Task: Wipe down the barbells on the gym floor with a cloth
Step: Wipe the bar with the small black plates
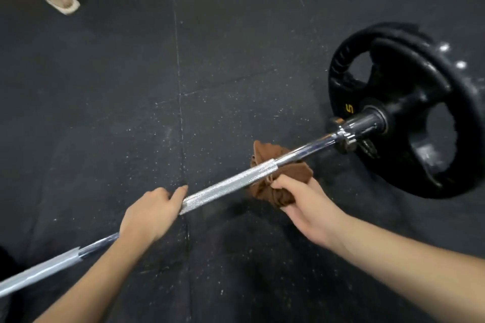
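Nearest: left hand [149,214] curled over the barbell [228,183], steadying it. Just beyond, right hand [307,208] pinching the bunched brown cloth [278,195], wrapped under the knurled stretch. Lies slanted across the gym floor [105,92], from the lower left edge to the black plate [409,81] by the right edge. Seemingly mid-wipe along the shaft. Next, probably: sliding the cloth towards the collar, pressing firmly and holding the bar from rolling.
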Motion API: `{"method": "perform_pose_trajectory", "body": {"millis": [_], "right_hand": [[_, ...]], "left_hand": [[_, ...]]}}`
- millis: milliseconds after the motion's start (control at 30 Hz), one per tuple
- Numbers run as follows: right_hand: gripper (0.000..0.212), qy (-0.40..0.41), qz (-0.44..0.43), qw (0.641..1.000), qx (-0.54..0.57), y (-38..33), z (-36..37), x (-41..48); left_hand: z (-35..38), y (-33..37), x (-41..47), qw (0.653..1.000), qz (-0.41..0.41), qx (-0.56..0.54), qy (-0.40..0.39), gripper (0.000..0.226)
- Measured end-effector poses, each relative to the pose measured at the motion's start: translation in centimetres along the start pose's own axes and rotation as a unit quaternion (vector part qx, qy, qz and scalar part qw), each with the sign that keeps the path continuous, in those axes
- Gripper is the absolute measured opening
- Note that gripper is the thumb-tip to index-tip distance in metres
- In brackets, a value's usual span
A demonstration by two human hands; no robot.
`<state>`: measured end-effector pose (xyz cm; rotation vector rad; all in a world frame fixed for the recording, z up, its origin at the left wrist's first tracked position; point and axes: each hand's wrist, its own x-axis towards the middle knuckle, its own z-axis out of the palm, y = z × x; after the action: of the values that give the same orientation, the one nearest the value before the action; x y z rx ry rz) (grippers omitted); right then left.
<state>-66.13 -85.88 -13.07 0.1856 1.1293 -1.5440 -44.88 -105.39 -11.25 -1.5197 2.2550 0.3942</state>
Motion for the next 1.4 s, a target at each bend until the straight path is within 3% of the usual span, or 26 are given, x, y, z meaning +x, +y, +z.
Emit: {"method": "perform_pose_trajectory", "body": {"millis": [133,233,367,500,700,867,1033,1200,1400], "right_hand": [[0.047,0.170,-0.129,0.977,-0.003,0.7,-1.6,-1.1],[0.056,0.255,-0.176,0.929,-0.201,-0.2,-3.1,-2.7],[0.067,0.227,-0.218,0.868,-0.384,-0.2,-4.7,-4.2],[0.075,0.215,-0.287,0.837,-0.414,0.8,-4.8,-4.3],[0.079,0.233,-0.292,0.839,-0.396,1.2,-2.1,-2.5],[0.063,0.135,-0.300,0.835,-0.441,3.8,-1.3,-3.0],[0.058,0.227,-0.309,0.821,-0.422,0.9,-2.8,-2.5],[0.062,0.114,-0.305,0.803,-0.499,4.1,-1.0,-4.2],[0.069,0.126,-0.296,0.810,-0.491,6.1,-1.1,-3.4]], "left_hand": [[0.1,-0.1,0.1,1.000,0.007,0.007,-0.003,0.059],[0.3,-0.2,-0.4,1.000,0.011,0.009,0.005,0.051],[0.3,-0.5,-0.6,0.999,0.016,0.025,0.018,0.046],[0.5,-0.1,-0.8,0.999,0.015,0.016,0.029,0.046],[0.5,-0.2,-0.5,0.999,0.014,0.017,0.028,0.051],[0.4,-0.5,-0.6,0.998,0.042,0.043,0.016,0.047],[0.2,-0.1,-1.1,0.999,0.033,0.023,0.004,0.040],[0.1,-0.2,-1.3,1.000,0.026,0.004,-0.011,0.049],[0.5,-0.4,-0.9,0.999,0.013,-0.023,-0.021,0.049]]}}
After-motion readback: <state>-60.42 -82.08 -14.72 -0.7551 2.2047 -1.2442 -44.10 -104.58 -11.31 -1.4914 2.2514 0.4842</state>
